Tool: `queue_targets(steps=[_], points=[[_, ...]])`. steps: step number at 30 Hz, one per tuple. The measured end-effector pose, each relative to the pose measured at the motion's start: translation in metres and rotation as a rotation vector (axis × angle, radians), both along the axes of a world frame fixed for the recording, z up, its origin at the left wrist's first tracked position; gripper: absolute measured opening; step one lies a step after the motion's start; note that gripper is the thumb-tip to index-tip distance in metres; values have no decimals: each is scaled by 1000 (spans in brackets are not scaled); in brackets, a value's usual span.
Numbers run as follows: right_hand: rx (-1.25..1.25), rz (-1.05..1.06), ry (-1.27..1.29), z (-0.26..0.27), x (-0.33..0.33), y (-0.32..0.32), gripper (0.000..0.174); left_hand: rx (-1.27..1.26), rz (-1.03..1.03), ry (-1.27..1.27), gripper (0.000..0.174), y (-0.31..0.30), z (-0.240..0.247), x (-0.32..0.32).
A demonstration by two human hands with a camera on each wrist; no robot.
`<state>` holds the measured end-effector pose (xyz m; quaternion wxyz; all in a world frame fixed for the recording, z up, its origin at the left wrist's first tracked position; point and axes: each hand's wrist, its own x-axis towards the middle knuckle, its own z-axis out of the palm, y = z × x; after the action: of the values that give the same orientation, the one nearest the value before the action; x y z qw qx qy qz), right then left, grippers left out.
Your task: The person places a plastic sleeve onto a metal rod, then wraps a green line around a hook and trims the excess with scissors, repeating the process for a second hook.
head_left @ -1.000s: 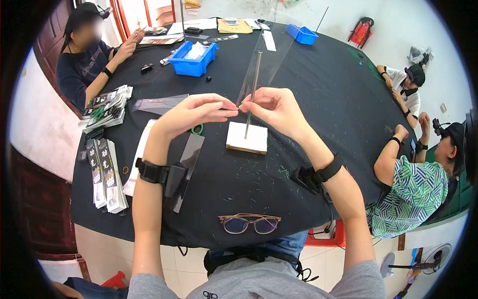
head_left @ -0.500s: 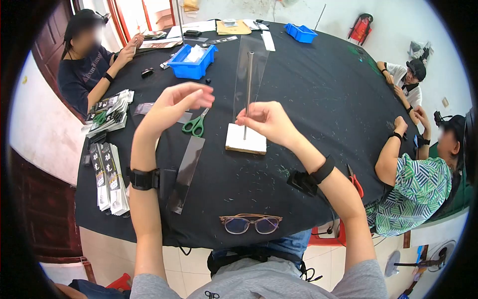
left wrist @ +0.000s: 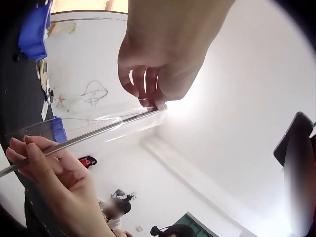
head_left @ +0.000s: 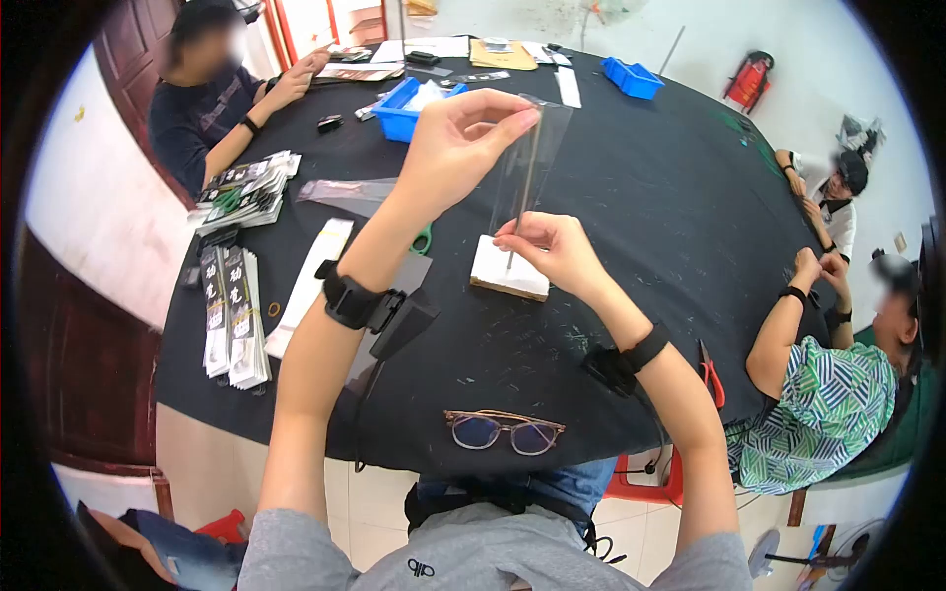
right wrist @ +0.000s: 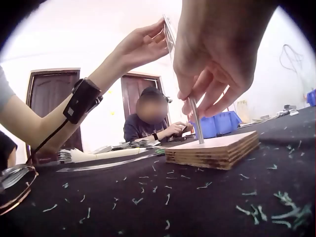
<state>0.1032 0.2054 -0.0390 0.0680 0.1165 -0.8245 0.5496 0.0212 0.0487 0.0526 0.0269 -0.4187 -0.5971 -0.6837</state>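
Note:
A thin metal rod (head_left: 529, 175) stands upright in a square wooden block (head_left: 493, 262) with a white top. A clear plastic sheet (head_left: 555, 133) hangs along the rod. My left hand (head_left: 461, 148) is at the rod's top, its thumb and fingertips pinching the sheet's upper end there. Lower down, just above the block, my right hand (head_left: 554, 254) pinches the sheet against the rod between thumb and fingers. The left wrist view shows the rod (left wrist: 94, 134) running between both hands. The layered plywood edge of the block (right wrist: 212, 159) shows in the right wrist view.
Glasses (head_left: 505, 433) lie near the front edge. Green-handled scissors (head_left: 422, 239), a white strip (head_left: 310, 286) and printed packets (head_left: 232, 315) are to the left, red-handled scissors (head_left: 711, 379) to the right. Blue bins (head_left: 396, 123) stand farther back. Other people sit around the table.
My left hand first left the sheet beside the right hand, moving left, then rose to the top of the rod. The right hand slid down to just above the block.

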Motion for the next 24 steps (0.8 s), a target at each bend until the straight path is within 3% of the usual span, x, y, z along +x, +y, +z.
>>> queue_targets(steps=[5, 7, 11, 12, 15, 18, 20, 22, 23, 24], points=[[26, 37, 17, -1, -3, 0, 13, -35, 115, 63, 15, 2, -2, 2], [37, 6, 70, -2, -3, 0, 14, -26, 176, 201, 15, 5, -5, 0], [50, 23, 27, 4, 3, 3, 44, 38, 205, 161, 16, 17, -5, 3], [101, 46, 21, 5, 3, 5, 58, 59, 226, 155, 18, 21, -3, 0], [232, 64, 71, 12, 7, 8, 65, 293, 294, 222, 23, 28, 25, -8], [240, 49, 80, 22, 15, 8, 65, 381, 272, 112, 18, 24, 70, -40], [241, 33, 80, 26, 20, 11, 64, 247, 393, -138, 20, -7, 108, -41], [234, 7, 80, 29, 28, 17, 63, 362, 471, 35, 22, -44, 113, -93], [203, 14, 73, 31, 33, 21, 59, 287, 516, 67, 25, -72, 111, -121], [173, 22, 66, 32, 37, 25, 56, 318, 638, -245, 27, -76, 112, -70]])
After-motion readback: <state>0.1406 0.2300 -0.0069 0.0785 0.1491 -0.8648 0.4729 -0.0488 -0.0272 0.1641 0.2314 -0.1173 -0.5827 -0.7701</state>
